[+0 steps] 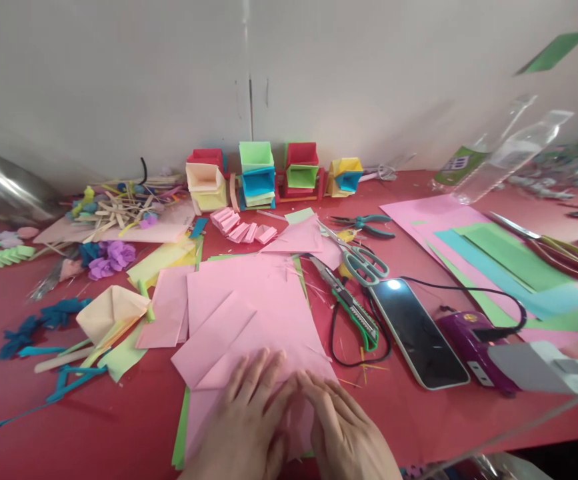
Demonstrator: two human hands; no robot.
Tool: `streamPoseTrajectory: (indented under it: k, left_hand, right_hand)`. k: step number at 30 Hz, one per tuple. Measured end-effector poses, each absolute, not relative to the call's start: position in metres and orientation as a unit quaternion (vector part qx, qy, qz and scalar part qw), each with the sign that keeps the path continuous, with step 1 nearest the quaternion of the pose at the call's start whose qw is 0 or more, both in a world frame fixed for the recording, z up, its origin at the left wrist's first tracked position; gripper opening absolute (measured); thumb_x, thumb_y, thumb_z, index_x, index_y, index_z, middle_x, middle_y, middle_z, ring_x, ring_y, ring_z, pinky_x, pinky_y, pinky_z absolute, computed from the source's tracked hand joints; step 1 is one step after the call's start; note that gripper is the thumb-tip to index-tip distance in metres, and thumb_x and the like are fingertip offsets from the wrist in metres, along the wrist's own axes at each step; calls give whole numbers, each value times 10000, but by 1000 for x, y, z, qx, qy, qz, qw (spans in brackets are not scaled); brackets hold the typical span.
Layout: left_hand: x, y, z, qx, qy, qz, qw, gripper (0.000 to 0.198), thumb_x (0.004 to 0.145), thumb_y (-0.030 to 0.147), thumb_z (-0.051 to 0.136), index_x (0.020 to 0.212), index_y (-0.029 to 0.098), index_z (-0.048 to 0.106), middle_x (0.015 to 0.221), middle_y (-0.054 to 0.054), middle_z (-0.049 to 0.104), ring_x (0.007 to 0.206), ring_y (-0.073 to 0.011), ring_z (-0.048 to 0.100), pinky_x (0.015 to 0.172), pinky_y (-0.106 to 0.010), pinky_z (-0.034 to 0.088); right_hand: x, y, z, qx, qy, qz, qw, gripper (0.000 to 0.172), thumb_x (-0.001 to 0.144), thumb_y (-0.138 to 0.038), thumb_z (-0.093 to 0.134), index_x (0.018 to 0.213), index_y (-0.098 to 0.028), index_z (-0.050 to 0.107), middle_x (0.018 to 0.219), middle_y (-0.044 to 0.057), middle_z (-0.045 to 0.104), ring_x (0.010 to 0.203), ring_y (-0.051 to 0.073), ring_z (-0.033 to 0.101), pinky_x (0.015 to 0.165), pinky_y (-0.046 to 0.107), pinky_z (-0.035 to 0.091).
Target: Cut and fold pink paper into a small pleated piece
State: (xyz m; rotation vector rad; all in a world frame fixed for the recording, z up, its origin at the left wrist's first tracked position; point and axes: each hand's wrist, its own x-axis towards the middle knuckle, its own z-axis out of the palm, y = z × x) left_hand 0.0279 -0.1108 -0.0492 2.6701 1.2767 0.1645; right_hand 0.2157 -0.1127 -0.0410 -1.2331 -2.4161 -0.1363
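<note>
A stack of pink paper (263, 283) lies at the middle front, with green sheets showing under its edges. On top rests a creased pink sheet (216, 333). My left hand (249, 413) lies palm down on the pink paper, its fingers spread and pointing away from me. Close by on the right, my right hand (346, 427) presses down at the stack's right side, its fingers together and bent. The fingertips of my right hand meet my left hand's index finger. Whether anything is under those fingers is hidden.
A green cutter (356, 313), scissors (361, 260), a phone (421, 333) and a purple power adapter (473, 347) lie right. Folded paper boxes (259, 177) stand by the wall. A cream folded paper (113, 313) and paper flowers (113, 259) lie left; bottles (509, 160) stand back right.
</note>
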Motion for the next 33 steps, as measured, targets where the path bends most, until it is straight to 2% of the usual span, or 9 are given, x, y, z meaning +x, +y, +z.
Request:
streamPoseTrajectory:
  k: [11, 20, 24, 30, 33]
  left_hand:
    - [27, -107, -46, 899, 427, 45, 90, 680, 850, 476, 410, 1433, 256, 140, 1489, -67, 215, 1354, -302, 184, 1049, -488, 236]
    - [28, -107, -48, 903, 422, 58, 61, 627, 852, 463, 410, 1416, 260, 228, 1474, -52, 267, 1325, -301, 262, 1034, -476, 262]
    - [28, -108, -47, 906, 415, 51, 64, 613, 851, 470, 400, 1402, 232, 278, 1470, -74, 271, 1331, -303, 251, 1043, -479, 245]
    - [28, -103, -42, 907, 408, 63, 80, 629, 825, 418, 463, 1397, 229, 283, 1427, -59, 369, 1317, -276, 294, 1037, -450, 283]
    - [22, -102, -41, 903, 410, 110, 61, 642, 809, 358, 504, 1385, 166, 296, 1396, -88, 417, 1287, -246, 352, 1001, -387, 354]
  right_hand:
    - [219, -113, -44, -441, -869, -36, 220, 382, 797, -28, 296, 1101, -78, 523, 1022, 101, 697, 923, 165, 664, 814, 295, 530]
    - [236, -98, -32, -461, -850, 18, 254, 281, 871, -149, 415, 1105, -160, 570, 1048, 76, 679, 988, 196, 604, 797, 326, 508]
    - [222, -79, -30, -489, -826, 78, 268, 252, 883, -165, 417, 1033, -173, 619, 943, 84, 667, 845, 194, 599, 732, 321, 505]
    - [189, -31, -17, -560, -799, 177, 131, 180, 820, -189, 552, 985, -186, 625, 935, 67, 619, 848, 205, 578, 749, 319, 462]
    - [182, -23, -15, -559, -806, 175, 83, 124, 810, -157, 555, 915, -174, 618, 918, 66, 609, 862, 212, 559, 757, 318, 440]
